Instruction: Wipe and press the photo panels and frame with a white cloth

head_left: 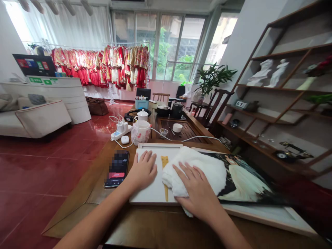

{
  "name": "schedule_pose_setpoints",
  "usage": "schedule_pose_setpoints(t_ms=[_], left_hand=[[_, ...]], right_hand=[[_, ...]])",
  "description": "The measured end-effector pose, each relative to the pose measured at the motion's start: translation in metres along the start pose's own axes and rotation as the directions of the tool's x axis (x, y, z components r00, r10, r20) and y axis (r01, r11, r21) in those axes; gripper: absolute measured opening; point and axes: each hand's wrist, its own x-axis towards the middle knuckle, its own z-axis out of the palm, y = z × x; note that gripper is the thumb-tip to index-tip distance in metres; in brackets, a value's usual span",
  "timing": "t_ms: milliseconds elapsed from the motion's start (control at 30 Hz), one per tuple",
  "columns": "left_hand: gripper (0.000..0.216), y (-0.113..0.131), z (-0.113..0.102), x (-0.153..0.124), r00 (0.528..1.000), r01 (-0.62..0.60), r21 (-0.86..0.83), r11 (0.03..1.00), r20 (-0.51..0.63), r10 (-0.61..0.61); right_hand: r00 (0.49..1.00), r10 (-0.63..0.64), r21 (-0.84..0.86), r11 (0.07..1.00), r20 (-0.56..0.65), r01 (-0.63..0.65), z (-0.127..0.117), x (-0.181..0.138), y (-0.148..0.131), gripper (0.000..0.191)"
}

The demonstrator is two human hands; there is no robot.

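Observation:
My left hand lies on the left part of a flat white panel, its fingers spread and nothing in them. A fluffy white cloth covers the panel's right side, and my right hand rests on top of it with outstretched fingers. Between the hands is a slim yellow strip with a cat-like head; the cloth hides part of its middle. A large photo print with a white dress extends to the right from beneath the cloth. Below the print, a pale wooden frame shows along the table's near side.
Left of the panel lies a phone. Behind it are a power strip with cables, a white earbud case and a lined bin. A tea tray bears a white cup. Shelves stand at right.

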Motion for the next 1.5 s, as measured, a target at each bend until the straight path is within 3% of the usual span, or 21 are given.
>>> schedule_pose_setpoints(t_ms=[333, 800, 1233, 1500], left_hand=[[0.049, 0.000, -0.001, 0.001, 1.000, -0.008, 0.020, 1.000, 0.007, 0.008], [0.049, 0.000, 0.000, 0.000, 1.000, 0.002, -0.005, 1.000, 0.000, -0.002], [0.048, -0.001, 0.000, 0.000, 1.000, -0.008, 0.005, 1.000, 0.000, 0.008], [0.049, 0.000, -0.002, -0.001, 1.000, -0.008, 0.010, 1.000, -0.001, 0.008]], right_hand=[[1.000, 0.017, 0.014, 1.000, 0.015, -0.017, 0.009, 0.034, 0.010, 0.074], [1.000, 0.013, -0.027, 1.000, -0.022, -0.013, 0.000, -0.008, -0.005, 0.076], [0.999, 0.032, -0.026, 0.999, 0.013, -0.032, 0.010, 0.039, 0.009, 0.071], [1.000, 0.022, -0.029, 0.999, -0.011, -0.022, 0.005, 0.007, 0.000, 0.076]])
